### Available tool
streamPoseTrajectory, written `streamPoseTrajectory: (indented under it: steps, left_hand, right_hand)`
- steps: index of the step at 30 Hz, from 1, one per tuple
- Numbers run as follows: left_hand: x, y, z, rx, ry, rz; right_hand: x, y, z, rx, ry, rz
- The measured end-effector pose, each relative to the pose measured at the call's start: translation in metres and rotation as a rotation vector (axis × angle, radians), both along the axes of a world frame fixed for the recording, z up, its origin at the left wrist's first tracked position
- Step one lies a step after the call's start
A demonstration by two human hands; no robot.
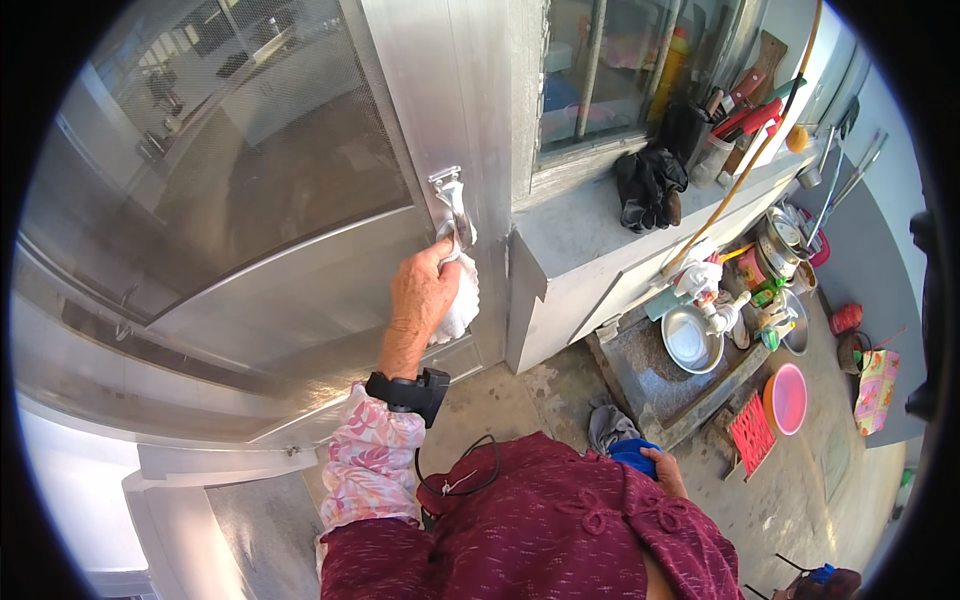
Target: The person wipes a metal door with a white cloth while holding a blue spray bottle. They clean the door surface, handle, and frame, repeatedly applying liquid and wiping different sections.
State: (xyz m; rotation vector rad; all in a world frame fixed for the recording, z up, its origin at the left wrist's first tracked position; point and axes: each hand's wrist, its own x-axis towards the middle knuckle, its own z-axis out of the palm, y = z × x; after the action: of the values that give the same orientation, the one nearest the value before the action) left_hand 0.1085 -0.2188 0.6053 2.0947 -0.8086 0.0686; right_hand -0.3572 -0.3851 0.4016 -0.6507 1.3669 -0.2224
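My left hand [424,292] grips a white cloth [459,300] against the lower part of a metal door handle [450,195]. The cloth wraps partly round the handle and hangs below my fingers. The handle is fixed to the frame of a silvery metal screen door [300,262]. Lower down, near my body, my right hand [666,471] is closed on something blue [634,455], perhaps a cloth or a container; the sleeve and my body hide part of it. A grey cloth [611,426] lies or hangs just beside the blue thing.
Right of the door juts a ledge [585,240] with a black plastic bag [649,187] and knives in holders. A thin pole [739,184] leans across it. Below are a floor basin [652,367], a metal bowl [691,339], a red-topped stool [752,433] and a pink basin [787,399].
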Motion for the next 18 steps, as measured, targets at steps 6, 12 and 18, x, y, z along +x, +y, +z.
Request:
streamPoseTrajectory:
  steps: [6,12,18]
  left_hand:
    - [-0.012,0.004,-0.018,-0.224,0.049,0.056]
    - [-0.026,0.009,0.011,-0.568,0.366,-0.217]
    - [-0.026,0.003,0.053,-0.562,0.664,-0.107]
  right_hand:
    - [-0.008,0.002,-0.012,-0.02,-0.017,-0.043]
    - [-0.025,0.005,-0.02,0.01,0.017,-0.108]
    - [-0.017,0.003,-0.025,0.016,-0.066,-0.046]
